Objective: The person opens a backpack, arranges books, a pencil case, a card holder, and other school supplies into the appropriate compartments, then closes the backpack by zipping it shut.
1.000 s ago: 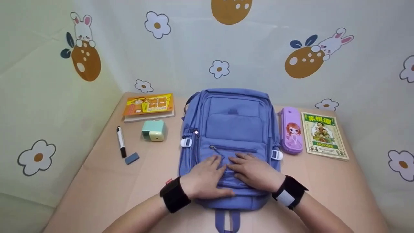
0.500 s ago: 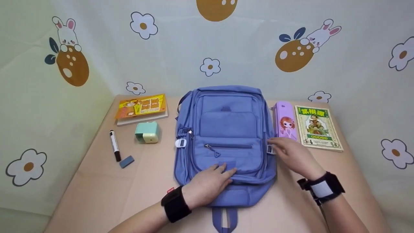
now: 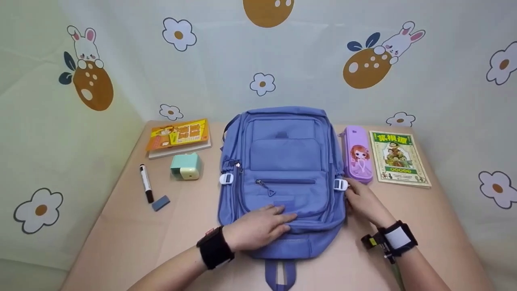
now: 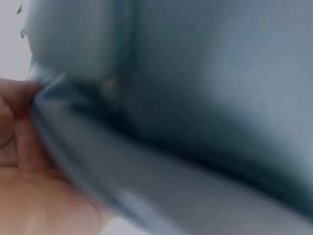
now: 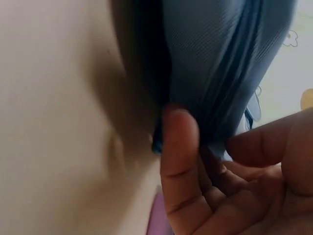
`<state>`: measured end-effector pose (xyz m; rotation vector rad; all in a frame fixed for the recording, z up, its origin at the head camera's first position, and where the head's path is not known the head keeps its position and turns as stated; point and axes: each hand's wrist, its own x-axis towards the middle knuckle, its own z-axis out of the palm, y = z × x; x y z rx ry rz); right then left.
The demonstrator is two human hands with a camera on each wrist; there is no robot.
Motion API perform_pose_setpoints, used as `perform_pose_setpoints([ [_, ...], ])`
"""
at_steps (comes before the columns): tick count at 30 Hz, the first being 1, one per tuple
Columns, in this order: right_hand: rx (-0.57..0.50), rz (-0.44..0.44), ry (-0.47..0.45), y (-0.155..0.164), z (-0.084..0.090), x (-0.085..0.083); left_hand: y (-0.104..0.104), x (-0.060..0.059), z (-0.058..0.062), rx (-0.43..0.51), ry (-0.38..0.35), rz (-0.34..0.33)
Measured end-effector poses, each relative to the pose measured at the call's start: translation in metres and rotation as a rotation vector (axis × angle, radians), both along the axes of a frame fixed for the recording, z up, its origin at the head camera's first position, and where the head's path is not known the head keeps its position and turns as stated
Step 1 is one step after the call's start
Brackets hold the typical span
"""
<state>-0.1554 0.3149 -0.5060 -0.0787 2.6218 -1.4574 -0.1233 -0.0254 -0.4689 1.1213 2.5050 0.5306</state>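
A blue backpack (image 3: 288,157) lies flat on the table, front pocket up. My left hand (image 3: 256,228) rests on its lower front, fingers extended over the fabric; in the left wrist view the fabric fills most of the frame beside that hand (image 4: 44,191). At the bag's right side, by the white buckle (image 3: 341,184), is my right hand (image 3: 365,202). The right wrist view shows its thumb and fingers (image 5: 180,142) on either side of the backpack's side edge (image 5: 205,63), gripping it; some fingertips are hidden behind the fabric.
Right of the bag lie a purple pencil case (image 3: 358,155) and a green-titled booklet (image 3: 400,158). On the left are an orange-yellow book (image 3: 178,136), a mint-and-cream box-shaped item (image 3: 185,166), a marker (image 3: 146,184) and a small blue block (image 3: 161,203). Patterned curtains (image 3: 218,60) enclose the table.
My right hand has moved from the front of the bag to its right side, then slightly lower by the buckle. The left hand stays on the lower front.
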Motion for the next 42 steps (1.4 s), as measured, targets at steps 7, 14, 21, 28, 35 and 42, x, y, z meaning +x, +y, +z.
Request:
perform_pose_setpoints([
  [7,-0.036,-0.017,-0.032,-0.006,0.003,-0.004,0.041,-0.01,0.033,-0.153,0.025,0.008],
  [14,-0.07,-0.02,-0.052,-0.012,0.007,-0.008,0.112,-0.029,0.03,-0.213,0.156,0.127],
  [21,-0.135,-0.045,-0.064,-0.021,0.011,-0.013,0.147,-0.043,0.008,-0.31,0.299,0.222],
  [28,-0.275,-0.022,-0.123,-0.028,0.016,-0.016,0.15,-0.052,-0.001,-0.251,0.317,0.296],
  [35,-0.271,0.034,-0.127,-0.021,0.019,-0.019,0.144,-0.06,0.004,-0.186,0.118,0.305],
  [42,0.074,-0.121,0.1,-0.002,0.014,-0.026,0.134,-0.073,0.002,-0.107,-0.01,0.196],
])
